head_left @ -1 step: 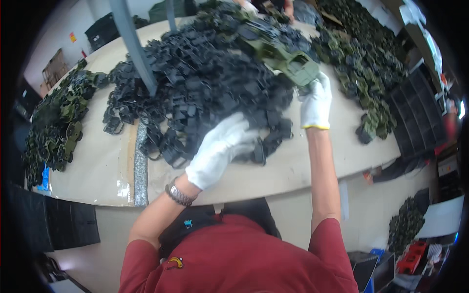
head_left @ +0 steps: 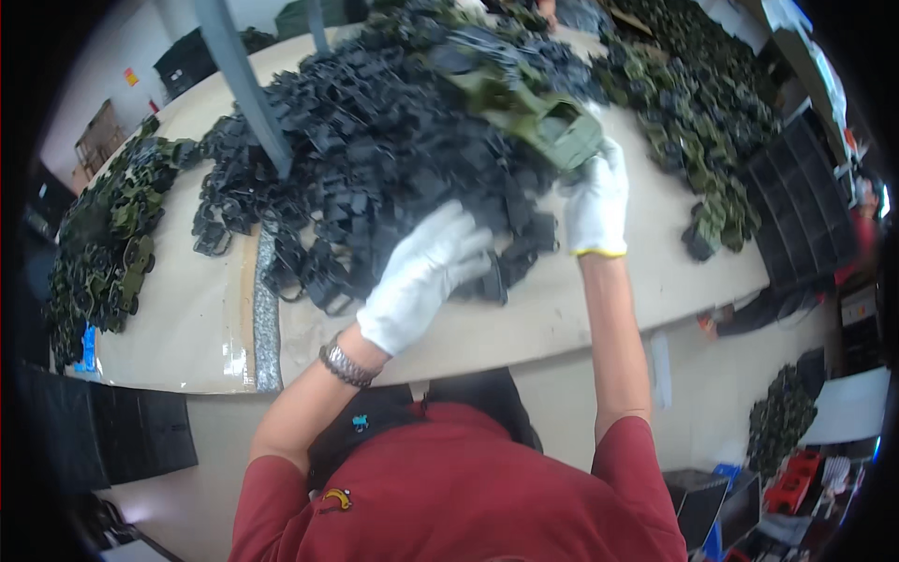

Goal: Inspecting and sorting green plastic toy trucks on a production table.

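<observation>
In my right hand point(head_left: 597, 208), in a white glove with a yellow cuff, is the near end of a green molded plastic part point(head_left: 573, 139), long and with a squarish opening. It is held tilted above the right side of a large heap of dark plastic parts point(head_left: 365, 159). My left hand point(head_left: 421, 276), also in a white glove, hovers over or touches the near edge of this heap. Its fingers are stretched out and slightly blurred, with nothing visible in them. The fingertips of my right hand are partly hidden by the green part.
A grey metal post point(head_left: 245, 89) rises through the left of the heap. Piles of green parts lie at the left point(head_left: 103, 253) and right point(head_left: 693, 140) of the table point(head_left: 187, 300). A black compartment tray point(head_left: 801, 206) stands at the right edge. A co-worker's hand point(head_left: 548, 11) shows at the far side.
The view has shifted slightly. My right hand and the green part are a little farther left in the picture, and my left hand has moved slightly over the heap's edge.
</observation>
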